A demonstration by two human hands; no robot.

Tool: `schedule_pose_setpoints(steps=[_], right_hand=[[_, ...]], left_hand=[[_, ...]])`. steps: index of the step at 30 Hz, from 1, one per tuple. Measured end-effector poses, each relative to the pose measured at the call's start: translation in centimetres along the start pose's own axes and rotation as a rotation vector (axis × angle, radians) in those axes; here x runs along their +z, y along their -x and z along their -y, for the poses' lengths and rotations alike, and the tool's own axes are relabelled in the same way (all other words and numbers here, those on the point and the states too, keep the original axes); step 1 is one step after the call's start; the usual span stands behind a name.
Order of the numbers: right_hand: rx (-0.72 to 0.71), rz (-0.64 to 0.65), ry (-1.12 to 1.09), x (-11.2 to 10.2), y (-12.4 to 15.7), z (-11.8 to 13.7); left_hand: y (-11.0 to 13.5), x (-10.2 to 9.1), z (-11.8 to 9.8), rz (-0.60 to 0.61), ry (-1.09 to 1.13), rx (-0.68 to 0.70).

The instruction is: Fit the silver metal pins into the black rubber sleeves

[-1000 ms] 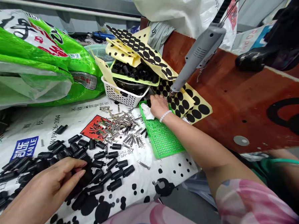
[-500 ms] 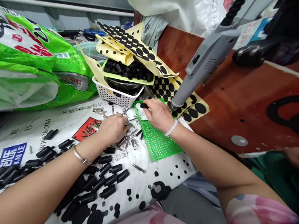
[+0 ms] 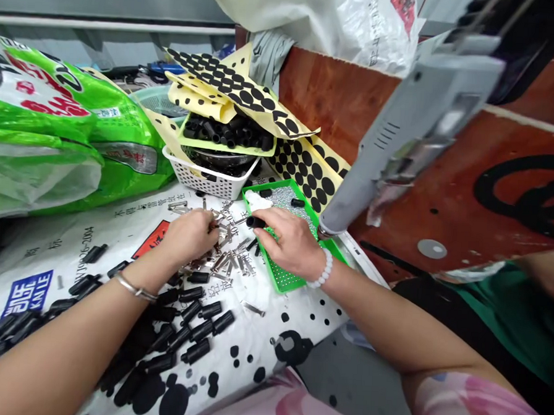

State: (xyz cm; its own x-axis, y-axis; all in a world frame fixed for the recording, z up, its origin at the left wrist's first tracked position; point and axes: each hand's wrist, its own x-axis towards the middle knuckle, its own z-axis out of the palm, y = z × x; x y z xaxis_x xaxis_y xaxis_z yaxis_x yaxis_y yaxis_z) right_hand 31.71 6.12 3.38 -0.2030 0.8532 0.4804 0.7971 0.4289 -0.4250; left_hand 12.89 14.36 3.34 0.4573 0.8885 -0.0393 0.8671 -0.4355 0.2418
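Note:
My right hand (image 3: 290, 240) is closed around a short black plastic tube (image 3: 256, 222), its open end pointing left. Below that hand lies a green perforated tray (image 3: 286, 283) holding many small silvery screws (image 3: 284, 197), a white crumpled piece (image 3: 255, 201) and a couple of black tubes (image 3: 297, 203). My left hand (image 3: 192, 235) has its fingers curled together at a pile of thin metal clips (image 3: 230, 258); whatever it pinches is hidden. A grey electric screwdriver (image 3: 387, 139) hangs tilted, its tip just beyond my right wrist.
Many black plastic tubes (image 3: 200, 330) lie around my left forearm on the white printed sack cloth (image 3: 299, 308). Behind stand a white basket (image 3: 208, 182) with a tub of black parts and yellow sticker sheets (image 3: 245, 97). A green bag (image 3: 123, 137) is at left, a reddish wooden board (image 3: 467, 199) at right.
My right hand has drawn back toward me from the tray's far end with a black tube, uncovering the screws. My left hand has shifted slightly left. The screwdriver appears further right.

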Motion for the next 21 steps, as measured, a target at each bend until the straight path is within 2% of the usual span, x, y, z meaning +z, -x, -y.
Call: schedule_pose_setpoints(steps=[5, 9, 16, 21], right_hand=[[0.006, 0.013, -0.136, -0.2, 1.2, 0.9], [-0.003, 0.031, -0.218, 0.4, 1.7, 1.8], [-0.034, 0.071, -0.305, 1.3, 2.4, 3.5], [-0.024, 0.089, -0.339, 2.2, 3.0, 5.1]], left_hand=[[0.4, -1.3, 3.1, -0.014, 0.334, -0.162], [1.5, -1.7, 4.2, -0.007, 0.603, -0.210], [3.1, -1.7, 3.6, 0.025, 0.946, -0.283], [5.3, -1.9, 2.0, 0.051, 1.175, -0.310]])
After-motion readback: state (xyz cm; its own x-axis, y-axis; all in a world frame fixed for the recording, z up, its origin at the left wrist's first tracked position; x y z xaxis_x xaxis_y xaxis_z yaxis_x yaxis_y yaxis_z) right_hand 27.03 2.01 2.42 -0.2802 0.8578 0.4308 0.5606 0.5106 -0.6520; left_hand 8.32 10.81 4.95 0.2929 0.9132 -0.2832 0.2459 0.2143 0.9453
